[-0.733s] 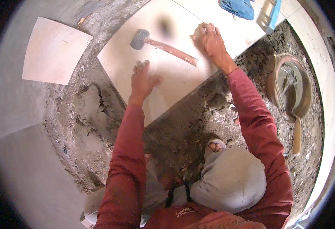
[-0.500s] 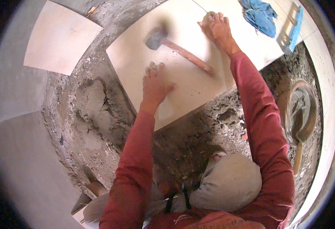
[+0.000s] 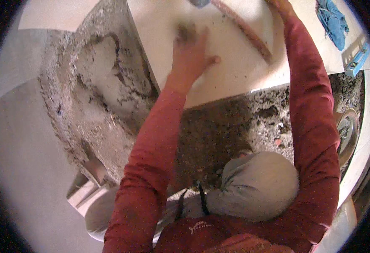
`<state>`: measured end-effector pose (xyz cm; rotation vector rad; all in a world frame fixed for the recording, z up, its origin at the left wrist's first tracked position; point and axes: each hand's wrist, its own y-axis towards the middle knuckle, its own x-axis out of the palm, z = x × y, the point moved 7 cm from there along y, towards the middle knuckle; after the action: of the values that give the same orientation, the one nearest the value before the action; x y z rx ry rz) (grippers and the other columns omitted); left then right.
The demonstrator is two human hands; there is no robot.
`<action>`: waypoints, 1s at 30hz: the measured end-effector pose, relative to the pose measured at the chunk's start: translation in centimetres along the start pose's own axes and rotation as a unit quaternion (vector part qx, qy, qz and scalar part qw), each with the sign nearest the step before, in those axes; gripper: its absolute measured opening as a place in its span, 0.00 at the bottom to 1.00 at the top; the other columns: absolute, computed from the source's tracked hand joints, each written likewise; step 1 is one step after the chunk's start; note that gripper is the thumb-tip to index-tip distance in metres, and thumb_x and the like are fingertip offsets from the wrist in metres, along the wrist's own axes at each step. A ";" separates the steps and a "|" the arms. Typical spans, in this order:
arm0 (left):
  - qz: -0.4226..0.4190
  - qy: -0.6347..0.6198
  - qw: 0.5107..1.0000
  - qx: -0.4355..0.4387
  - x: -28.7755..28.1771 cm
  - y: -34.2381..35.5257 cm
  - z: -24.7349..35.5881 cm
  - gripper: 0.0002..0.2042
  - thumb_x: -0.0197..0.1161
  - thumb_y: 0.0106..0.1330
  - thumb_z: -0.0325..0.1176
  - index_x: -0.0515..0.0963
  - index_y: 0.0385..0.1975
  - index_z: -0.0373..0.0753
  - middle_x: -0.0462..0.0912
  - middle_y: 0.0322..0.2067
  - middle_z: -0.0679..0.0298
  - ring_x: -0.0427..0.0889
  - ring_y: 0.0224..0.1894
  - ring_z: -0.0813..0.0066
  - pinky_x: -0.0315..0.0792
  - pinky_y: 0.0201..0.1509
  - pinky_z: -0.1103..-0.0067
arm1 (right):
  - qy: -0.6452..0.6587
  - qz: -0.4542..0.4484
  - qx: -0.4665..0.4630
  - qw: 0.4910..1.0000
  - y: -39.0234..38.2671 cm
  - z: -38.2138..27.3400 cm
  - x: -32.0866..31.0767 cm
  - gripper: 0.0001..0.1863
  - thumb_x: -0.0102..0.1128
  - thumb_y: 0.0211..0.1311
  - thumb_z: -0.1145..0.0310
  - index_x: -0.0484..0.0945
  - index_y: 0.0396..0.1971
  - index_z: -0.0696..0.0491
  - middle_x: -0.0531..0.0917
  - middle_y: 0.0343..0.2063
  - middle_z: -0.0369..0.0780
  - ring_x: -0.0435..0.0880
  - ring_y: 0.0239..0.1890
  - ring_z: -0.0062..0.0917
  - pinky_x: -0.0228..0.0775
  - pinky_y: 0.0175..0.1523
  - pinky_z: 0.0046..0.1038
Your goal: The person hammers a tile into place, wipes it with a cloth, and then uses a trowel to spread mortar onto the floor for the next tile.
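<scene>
My left hand (image 3: 190, 57) is over the large pale floor tile (image 3: 231, 69), its thumb held apart from the fingers. The fingertips are blurred, and I cannot tell whether they touch the surface. My right hand (image 3: 282, 7) reaches to the far part of the tile, where the upper edge of the picture cuts off its fingers. Between the two hands lies a hammer (image 3: 246, 31) with a reddish wooden handle. Its dark head shows only in part at the top edge.
A blue cloth (image 3: 333, 23) and a blue bar-shaped tool (image 3: 357, 59) lie at the far right. Rough mortar bed (image 3: 104, 80) borders the tile on the left. A round pan (image 3: 348, 135) is partly behind my right arm. Another pale tile (image 3: 54, 14) lies far left.
The view has shifted, so the hammer and my right hand sit higher in the picture, the right fingers now out of sight. My left hand has moved slightly farther forward over the tile.
</scene>
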<state>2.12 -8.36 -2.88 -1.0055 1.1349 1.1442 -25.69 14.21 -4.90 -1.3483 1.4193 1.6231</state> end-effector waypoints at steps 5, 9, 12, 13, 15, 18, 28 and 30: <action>0.075 0.040 0.996 0.034 -0.3 0.0 -0.2 0.41 0.64 0.61 0.63 0.64 0.71 0.46 0.65 0.70 0.46 0.66 0.69 0.39 0.66 0.68 0.53 | 0.015 0.055 -0.097 0.994 -7.9 1.4 -2.4 0.30 0.48 0.75 0.51 0.70 0.63 0.61 0.71 0.64 0.53 0.68 0.66 0.54 0.63 0.68 0.47; 0.207 0.096 0.969 0.091 -0.6 0.0 0.4 0.34 0.69 0.59 0.51 0.72 0.61 0.36 0.85 0.44 0.53 0.80 0.54 0.46 0.72 0.59 0.53 | 0.050 0.016 -0.075 0.996 -15.4 0.9 -8.9 0.25 0.55 0.71 0.53 0.77 0.56 0.57 0.81 0.51 0.53 0.80 0.53 0.50 0.74 0.56 0.42; 0.115 -0.061 0.982 0.134 0.1 0.4 -2.4 0.37 0.68 0.61 0.52 0.66 0.66 0.36 0.85 0.44 0.55 0.83 0.49 0.52 0.75 0.56 0.58 | 0.008 -0.257 0.048 0.965 -21.8 1.4 -12.5 0.21 0.53 0.74 0.55 0.81 0.52 0.57 0.82 0.49 0.52 0.82 0.49 0.48 0.73 0.54 0.38; 0.019 -0.231 0.968 0.100 1.0 0.6 -5.6 0.35 0.67 0.63 0.52 0.69 0.65 0.36 0.86 0.43 0.57 0.83 0.47 0.56 0.76 0.54 0.61 | 0.019 -0.240 0.059 0.969 -23.5 0.7 -15.1 0.18 0.55 0.73 0.57 0.81 0.51 0.56 0.84 0.45 0.51 0.83 0.49 0.47 0.74 0.54 0.40; -0.104 -0.298 0.946 0.077 -0.2 1.1 -9.0 0.32 0.65 0.65 0.54 0.71 0.65 0.41 0.80 0.53 0.56 0.80 0.54 0.53 0.74 0.59 0.63 | 0.061 -0.160 0.056 0.984 -27.0 1.3 -22.1 0.15 0.56 0.72 0.61 0.82 0.49 0.54 0.85 0.43 0.49 0.83 0.49 0.47 0.74 0.55 0.42; -0.073 0.070 0.994 0.050 -10.6 -2.5 -16.6 0.27 0.62 0.71 0.51 0.73 0.66 0.46 0.83 0.56 0.58 0.83 0.57 0.59 0.74 0.62 0.67 | 0.071 -0.072 0.085 0.991 -30.8 1.4 -32.0 0.14 0.56 0.73 0.62 0.83 0.50 0.53 0.85 0.46 0.49 0.84 0.48 0.44 0.75 0.55 0.38; -0.279 0.113 0.908 -0.292 -30.2 -18.7 -40.5 0.37 0.63 0.67 0.58 0.71 0.65 0.32 0.73 0.65 0.46 0.71 0.68 0.52 0.66 0.69 0.63 | -0.101 -0.267 0.246 0.926 -46.5 12.5 -37.1 0.19 0.56 0.73 0.54 0.81 0.45 0.56 0.83 0.42 0.53 0.82 0.46 0.50 0.72 0.49 0.46; -0.278 0.104 0.920 -0.258 -28.9 -15.6 -35.8 0.36 0.62 0.67 0.59 0.73 0.63 0.33 0.76 0.62 0.47 0.74 0.65 0.52 0.68 0.68 0.63 | -0.149 -0.221 0.199 0.943 -47.1 12.2 -38.0 0.17 0.57 0.71 0.54 0.80 0.44 0.54 0.81 0.39 0.52 0.82 0.42 0.50 0.74 0.45 0.48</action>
<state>11.06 -50.10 20.41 -1.7621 0.6304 0.8895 24.89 44.76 12.92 -1.0374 1.0899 1.1146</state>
